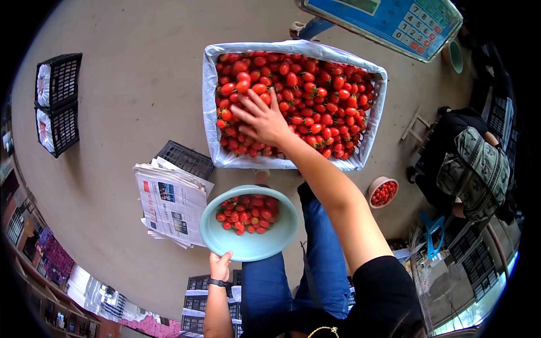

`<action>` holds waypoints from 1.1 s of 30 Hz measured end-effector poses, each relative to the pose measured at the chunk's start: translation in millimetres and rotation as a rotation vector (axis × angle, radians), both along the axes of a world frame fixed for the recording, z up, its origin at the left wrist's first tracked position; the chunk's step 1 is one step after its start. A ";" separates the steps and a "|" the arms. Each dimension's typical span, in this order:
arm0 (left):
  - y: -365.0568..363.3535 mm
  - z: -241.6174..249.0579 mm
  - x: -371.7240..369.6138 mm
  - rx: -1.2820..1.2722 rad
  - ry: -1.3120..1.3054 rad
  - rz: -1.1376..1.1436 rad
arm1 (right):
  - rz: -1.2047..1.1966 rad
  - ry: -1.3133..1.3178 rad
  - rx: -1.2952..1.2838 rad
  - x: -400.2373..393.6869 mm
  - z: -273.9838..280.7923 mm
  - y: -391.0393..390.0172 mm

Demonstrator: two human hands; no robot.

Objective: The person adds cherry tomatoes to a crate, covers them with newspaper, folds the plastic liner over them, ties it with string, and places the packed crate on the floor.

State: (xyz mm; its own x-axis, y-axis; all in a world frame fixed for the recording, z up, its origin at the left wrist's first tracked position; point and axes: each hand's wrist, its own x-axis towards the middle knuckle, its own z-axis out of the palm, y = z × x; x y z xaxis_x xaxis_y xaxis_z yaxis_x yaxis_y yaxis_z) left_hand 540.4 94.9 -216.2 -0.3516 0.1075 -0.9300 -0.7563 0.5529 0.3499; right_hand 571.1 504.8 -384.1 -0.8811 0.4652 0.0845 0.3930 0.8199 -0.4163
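Scale (389,19) cut off by top edge, display unreadable. Right hand (260,117) covers the tomatoes (315,96) under its palm; fingertip contact can't be told. Left hand (220,266) mostly hidden under bowl (248,248) rim. Newspaper (169,205) print too small to read. Seated person (470,163) at right lost in the dark lens rim

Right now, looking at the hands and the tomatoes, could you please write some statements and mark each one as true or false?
1. The left hand holds the green bowl by its rim. True.
2. The bowl is empty. False: it holds some red tomatoes.
3. The right hand rests on the tomatoes in the lined crate. True.
4. The stack of newspapers lies inside the crate. False: it lies on the floor beside the bowl.
5. A scale with a keypad stands beyond the crate. True.
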 end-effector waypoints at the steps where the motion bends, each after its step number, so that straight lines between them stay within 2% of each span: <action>1: -2.8 -2.9 -1.7 0.008 -0.009 -0.005 | -0.055 -0.032 0.035 -15.9 -4.6 10.3; 6: 1.7 -8.4 2.1 0.020 -0.026 -0.022 | -0.021 0.018 -0.033 -37.6 -3.3 35.1; 9: 7.8 -6.7 8.0 0.015 -0.035 -0.017 | 0.098 -0.055 -0.036 -26.9 -1.6 43.8; 11: 13.3 -8.5 9.0 0.024 -0.041 -0.012 | 0.130 0.030 0.055 -19.4 0.8 44.8; 15: 27.9 -3.9 13.6 0.014 -0.052 -0.011 | -0.040 -0.109 0.186 8.7 4.7 65.0; 19: 25.9 -5.3 10.9 0.014 -0.065 -0.057 | -0.177 -0.143 0.142 73.6 -1.2 83.4; 21: 27.2 -5.9 10.9 0.015 -0.058 -0.048 | -0.134 -0.162 0.265 106.8 -5.2 89.5; 27: 41.3 -5.1 9.0 -0.009 -0.034 -0.115 | -0.295 -0.242 0.276 162.5 6.5 118.1; 33: 60.3 -2.2 13.5 0.034 -0.044 -0.152 | -0.421 -0.159 0.170 219.8 4.9 114.1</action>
